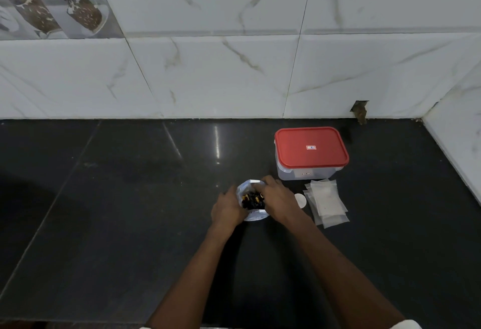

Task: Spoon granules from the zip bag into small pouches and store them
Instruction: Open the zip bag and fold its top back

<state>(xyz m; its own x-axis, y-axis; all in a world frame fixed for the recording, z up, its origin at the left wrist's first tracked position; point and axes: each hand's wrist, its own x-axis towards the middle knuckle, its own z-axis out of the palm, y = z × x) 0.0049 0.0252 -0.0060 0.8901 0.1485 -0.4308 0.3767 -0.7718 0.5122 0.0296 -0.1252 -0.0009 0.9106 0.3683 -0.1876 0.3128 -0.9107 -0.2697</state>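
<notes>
Zip bag [253,215] stands mid-worktop [130,198], mouth up, between both hands. Left hand [226,210] wraps its left side. Right hand [279,198] hooks its fingers over the right rim, so each grip is closed on the bag. We judge it to be thin, soft film: light, and likely to slump if released. Best to hold near the rim and keep it upright. Dark granules [252,200] with yellow bits show inside; fill level unclear. Pouches [326,203] lie stacked to the right, probably flimsy and clingy. Small white disc [300,200] beside them: we can't identify it. No spoon visible. Red-lidded container [311,151] sits behind, contents hidden. Right fingertips hidden too.
</notes>
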